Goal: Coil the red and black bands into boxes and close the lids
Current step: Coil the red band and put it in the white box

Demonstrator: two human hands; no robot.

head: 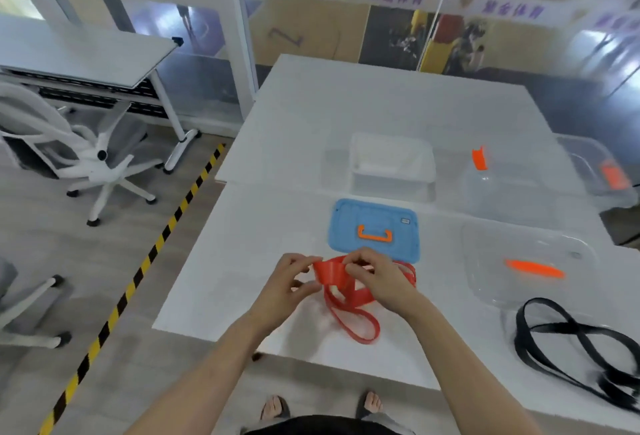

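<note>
Hands: left hand (290, 282) and right hand (375, 275) both pinch red band (332, 273) above white table (242, 279) | loose loops trail below | black band (568, 337) lies at right, beside clear lid (491, 261) | blue lid (346, 223) just beyond the hands.

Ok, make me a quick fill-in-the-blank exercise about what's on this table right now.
The band pinched by the left hand and right hand is ____.
The black band lies on the table, touched by ____ hand.
The blue lid has an ____ handle.
Missing words: red, neither, orange.
</note>
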